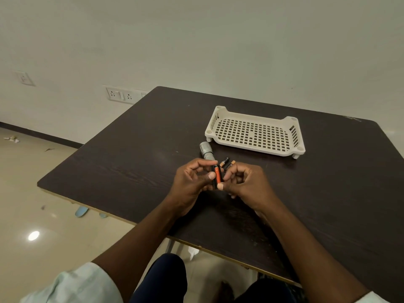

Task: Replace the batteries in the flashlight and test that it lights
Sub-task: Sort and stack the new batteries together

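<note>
— Nearest, bottom of frame? 
— Dark-trousered knees (166, 278), pale sleeve (74, 285).
— At centre?
— Left hand (192, 180) and right hand (244, 182), both pinching a black holder with an orange battery (217, 176).
— Just beyond?
— Two loose batteries (227, 162) on the table (122, 162); grey flashlight (206, 150) beside them.
— Farther, upper right?
— White perforated tray (254, 131); wall sockets (121, 95) at upper left.

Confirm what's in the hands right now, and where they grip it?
Both hands, left hand and right hand, pinch a black battery holder with an orange battery at its sides and lower end.
</note>
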